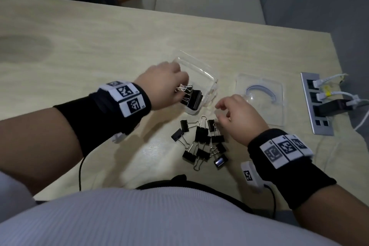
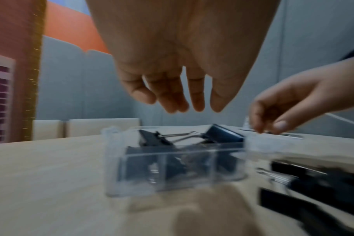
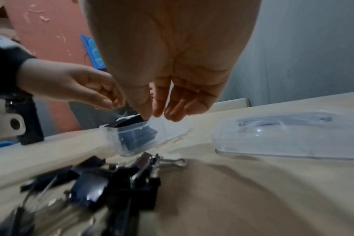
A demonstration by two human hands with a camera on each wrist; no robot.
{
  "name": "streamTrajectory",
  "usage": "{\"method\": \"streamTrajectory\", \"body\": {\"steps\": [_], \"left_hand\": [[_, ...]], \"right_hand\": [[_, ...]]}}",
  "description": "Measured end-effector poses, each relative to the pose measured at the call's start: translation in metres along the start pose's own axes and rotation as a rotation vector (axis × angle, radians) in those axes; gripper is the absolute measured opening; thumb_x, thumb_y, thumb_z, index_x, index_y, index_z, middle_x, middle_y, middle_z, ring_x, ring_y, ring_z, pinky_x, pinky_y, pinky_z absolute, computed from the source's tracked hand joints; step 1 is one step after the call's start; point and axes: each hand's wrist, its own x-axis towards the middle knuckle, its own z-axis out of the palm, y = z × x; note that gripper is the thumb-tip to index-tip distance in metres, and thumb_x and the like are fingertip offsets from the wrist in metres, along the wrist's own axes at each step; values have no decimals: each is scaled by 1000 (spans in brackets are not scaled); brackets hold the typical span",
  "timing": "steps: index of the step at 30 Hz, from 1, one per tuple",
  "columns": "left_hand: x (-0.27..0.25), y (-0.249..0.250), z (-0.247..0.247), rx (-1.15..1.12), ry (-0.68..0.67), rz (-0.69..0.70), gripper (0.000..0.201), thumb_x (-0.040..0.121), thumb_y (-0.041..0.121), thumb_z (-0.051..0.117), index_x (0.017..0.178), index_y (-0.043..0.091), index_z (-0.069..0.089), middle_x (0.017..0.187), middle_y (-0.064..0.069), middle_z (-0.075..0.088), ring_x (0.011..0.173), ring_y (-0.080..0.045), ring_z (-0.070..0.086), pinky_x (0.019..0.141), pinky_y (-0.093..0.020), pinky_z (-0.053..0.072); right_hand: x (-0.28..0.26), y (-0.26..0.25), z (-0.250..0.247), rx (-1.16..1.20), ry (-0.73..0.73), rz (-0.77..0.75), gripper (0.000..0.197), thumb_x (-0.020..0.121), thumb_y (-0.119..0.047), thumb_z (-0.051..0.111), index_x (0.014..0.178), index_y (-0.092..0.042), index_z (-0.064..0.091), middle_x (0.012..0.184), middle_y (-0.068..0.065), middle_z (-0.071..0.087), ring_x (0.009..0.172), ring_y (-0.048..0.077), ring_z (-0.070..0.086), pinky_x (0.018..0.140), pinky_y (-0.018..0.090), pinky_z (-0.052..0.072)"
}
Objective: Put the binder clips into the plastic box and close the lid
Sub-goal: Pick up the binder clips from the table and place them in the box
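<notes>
A clear plastic box (image 1: 201,72) lies open mid-table with several black binder clips (image 1: 192,99) inside. My left hand (image 1: 179,86) hovers just over it. In the left wrist view its fingers (image 2: 198,102) hang straight above the box wall (image 2: 115,159) and hold nothing. More black clips (image 1: 201,140) lie in a loose pile in front of the box. Above the pile's far right edge, my right hand (image 1: 221,114) has loosely curled fingers, empty in the right wrist view (image 3: 158,113). The clear lid (image 1: 259,106) lies flat to the right of the box.
A metal socket strip (image 1: 317,104) with plugs and white cables is set into the table near its right edge. Pale chairs (image 1: 207,0) stand beyond the far edge. Black wrist cables trail over the near edge by my body.
</notes>
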Motion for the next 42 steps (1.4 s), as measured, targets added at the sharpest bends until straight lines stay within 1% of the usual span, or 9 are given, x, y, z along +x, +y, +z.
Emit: {"method": "streamTrajectory", "body": {"steps": [5, 8, 11, 20, 27, 31, 36, 40, 42], "left_hand": [[-22, 31, 15, 181, -378, 143, 26, 87, 35, 55, 110, 23, 60, 100, -2, 65, 91, -24, 60, 63, -30, 42], [-24, 33, 24, 258, -492, 118, 42, 81, 49, 63, 111, 20, 57, 89, -2, 61, 83, -24, 57, 61, -31, 41], [-27, 34, 35, 299, -527, 116, 53, 77, 52, 67, 115, 20, 49, 86, -1, 55, 78, -24, 54, 58, -32, 40], [-33, 34, 47, 173, -433, 76, 38, 81, 36, 60, 113, 21, 47, 95, -2, 60, 71, -21, 46, 56, -31, 36], [-31, 38, 47, 144, -356, 99, 32, 85, 37, 51, 113, 21, 52, 98, -3, 61, 83, -27, 60, 58, -30, 39], [-27, 34, 32, 23, -295, 130, 38, 81, 34, 58, 117, 21, 51, 106, -2, 61, 92, -26, 60, 64, -29, 42], [-6, 19, 8, -178, -88, 34, 31, 77, 32, 62, 106, 23, 58, 95, 2, 66, 85, -20, 62, 72, -31, 50], [24, 4, -7, -299, 85, -144, 52, 80, 32, 67, 128, 22, 51, 107, -1, 69, 91, -21, 66, 84, -36, 53], [32, -2, -8, -275, 76, -182, 63, 80, 35, 69, 136, 21, 43, 121, -3, 62, 100, -21, 63, 89, -36, 51]], "right_hand": [[-11, -4, 16, -98, -219, -22, 45, 85, -41, 62, 127, -27, 52, 122, -1, 48, 106, 18, 52, 92, 35, 48], [-13, -11, 29, -170, -288, -7, 62, 75, -56, 68, 129, -34, 47, 122, -1, 42, 109, 19, 46, 92, 39, 49], [-13, -17, 39, -241, -261, -42, 57, 78, -48, 69, 128, -32, 48, 123, 3, 40, 112, 25, 44, 90, 42, 49], [-8, -12, 39, -125, -194, -38, 25, 83, -25, 62, 106, -20, 53, 105, 6, 51, 91, 27, 55, 74, 36, 49], [-5, -9, 32, -43, -165, -5, 14, 87, -12, 51, 99, -17, 57, 97, 6, 57, 86, 26, 56, 73, 34, 46], [0, -9, 12, 159, -39, 66, 13, 87, -15, 55, 95, -24, 61, 93, -2, 63, 79, 15, 57, 68, 25, 41], [23, -18, -11, 345, 84, 180, 24, 90, -22, 60, 113, -27, 52, 99, -5, 63, 68, -4, 54, 48, 6, 40], [46, -34, -26, 478, 157, 188, 48, 88, -22, 63, 132, -23, 44, 117, -1, 61, 91, 11, 62, 80, 23, 51], [50, -38, -30, 500, 130, 180, 54, 89, -24, 63, 137, -22, 39, 119, -6, 55, 97, 12, 61, 84, 28, 50]]}}
